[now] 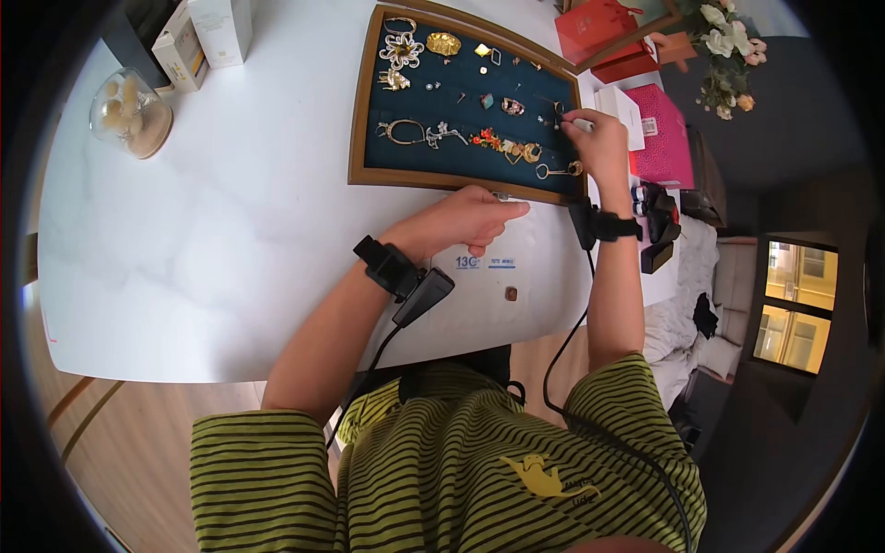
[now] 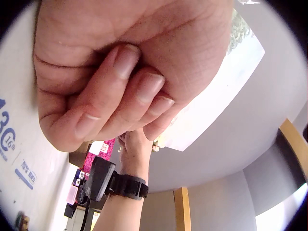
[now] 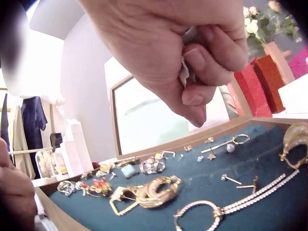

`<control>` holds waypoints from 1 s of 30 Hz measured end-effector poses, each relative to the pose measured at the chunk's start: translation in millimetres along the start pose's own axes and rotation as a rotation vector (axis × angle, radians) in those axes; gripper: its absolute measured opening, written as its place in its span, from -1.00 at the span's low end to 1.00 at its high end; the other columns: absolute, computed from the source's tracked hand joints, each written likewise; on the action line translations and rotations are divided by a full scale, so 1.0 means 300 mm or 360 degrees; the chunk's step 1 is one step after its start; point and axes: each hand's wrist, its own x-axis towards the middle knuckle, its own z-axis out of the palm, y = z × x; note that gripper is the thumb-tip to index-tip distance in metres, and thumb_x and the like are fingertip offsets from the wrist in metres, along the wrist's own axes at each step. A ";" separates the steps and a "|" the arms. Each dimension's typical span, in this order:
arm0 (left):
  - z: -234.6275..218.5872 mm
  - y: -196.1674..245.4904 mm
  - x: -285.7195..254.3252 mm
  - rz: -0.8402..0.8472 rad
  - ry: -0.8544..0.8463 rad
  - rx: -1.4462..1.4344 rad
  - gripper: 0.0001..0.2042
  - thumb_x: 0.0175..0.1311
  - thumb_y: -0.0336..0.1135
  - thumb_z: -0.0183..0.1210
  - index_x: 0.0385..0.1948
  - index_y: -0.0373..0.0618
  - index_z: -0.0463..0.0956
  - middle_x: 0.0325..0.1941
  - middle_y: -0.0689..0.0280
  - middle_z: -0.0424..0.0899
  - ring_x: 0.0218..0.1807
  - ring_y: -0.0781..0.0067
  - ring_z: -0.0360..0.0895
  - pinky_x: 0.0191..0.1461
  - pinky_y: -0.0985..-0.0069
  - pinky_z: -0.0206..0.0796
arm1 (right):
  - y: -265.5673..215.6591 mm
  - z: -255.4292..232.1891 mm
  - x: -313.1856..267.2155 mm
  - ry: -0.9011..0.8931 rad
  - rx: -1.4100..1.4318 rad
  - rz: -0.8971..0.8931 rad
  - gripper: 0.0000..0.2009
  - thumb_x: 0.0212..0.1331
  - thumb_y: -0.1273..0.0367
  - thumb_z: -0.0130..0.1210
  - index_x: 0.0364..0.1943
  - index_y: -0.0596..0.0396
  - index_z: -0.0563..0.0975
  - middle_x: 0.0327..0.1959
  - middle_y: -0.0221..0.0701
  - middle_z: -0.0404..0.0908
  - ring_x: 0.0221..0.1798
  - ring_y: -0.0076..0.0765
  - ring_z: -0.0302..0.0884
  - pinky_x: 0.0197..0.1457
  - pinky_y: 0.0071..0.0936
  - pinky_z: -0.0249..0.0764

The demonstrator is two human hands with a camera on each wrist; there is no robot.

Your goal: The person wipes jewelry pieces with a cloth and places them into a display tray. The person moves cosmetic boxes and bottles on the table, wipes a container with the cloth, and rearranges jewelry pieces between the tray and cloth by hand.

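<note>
A wooden jewellery box (image 1: 358, 138) lies raised-lid on the table, its dark teal lining bearing rows of brooches, earrings and bracelets. My right hand (image 1: 601, 143) is over its right end, fingertips close above small earrings. A crumpled whitish scrap (image 3: 185, 73) shows between the curled fingers and palm of that hand; what it is I cannot tell. Below the fingers lie a gold bar pin with a pearl (image 3: 230, 148) and a rhinestone bracelet (image 3: 197, 204). My left hand (image 1: 468, 221) rests by the box's near edge, fingers folded into the palm, holding nothing visible.
A printed white sheet (image 1: 461, 300) with a small brown square piece (image 1: 511, 293) lies before me. At the right stand red bags (image 1: 590, 32) and a pink box (image 1: 662, 138), with flowers (image 1: 728, 41) beyond. A glass dome (image 1: 129, 115) and white cartons (image 1: 221, 32) are at the far left.
</note>
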 end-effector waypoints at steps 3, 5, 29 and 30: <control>0.003 -0.024 0.008 0.0073 0.0078 0.0072 -0.52 0.39 -0.02 0.08 -0.76 0.11 0.15 -0.73 0.60 0.08 -0.65 0.70 -0.02 -0.52 0.59 -0.08 | 0.043 0.001 -0.073 0.0273 0.0122 -0.0218 -0.87 0.03 0.41 0.28 -0.32 0.11 0.68 -0.53 -0.22 0.65 -0.52 -0.27 0.60 -0.37 -0.42 0.45; 0.003 -0.022 0.005 0.0082 0.0116 0.0124 -0.52 0.38 0.01 0.09 -0.76 0.09 0.19 -0.74 0.59 0.12 -0.66 0.70 0.03 -0.54 0.59 -0.05 | -0.040 -0.023 -0.186 0.0310 0.0271 -0.0060 -0.88 0.03 0.43 0.29 -0.33 0.12 0.67 -0.54 -0.26 0.65 -0.53 -0.39 0.57 -0.37 -0.49 0.44; -0.005 -0.002 -0.002 0.0034 0.0031 -0.0098 -0.37 0.47 0.20 -0.21 -0.84 0.07 0.01 -0.76 0.51 0.01 -0.66 0.56 -0.04 -0.48 0.55 -0.03 | -0.147 0.088 -0.424 -0.0345 0.0266 0.0066 -0.88 -0.04 0.40 0.24 -0.42 0.13 0.66 -0.55 -0.04 0.57 -0.46 0.12 0.56 -0.35 -0.21 0.48; -0.005 0.000 -0.003 0.0027 0.0009 -0.0112 -0.36 0.47 0.20 -0.22 -0.84 0.06 0.01 -0.77 0.51 0.00 -0.66 0.56 -0.05 -0.49 0.55 -0.03 | -0.148 0.090 -0.421 -0.0373 0.0178 0.0047 -0.87 -0.06 0.38 0.24 -0.41 0.12 0.66 -0.56 -0.05 0.58 -0.45 0.11 0.56 -0.33 -0.20 0.49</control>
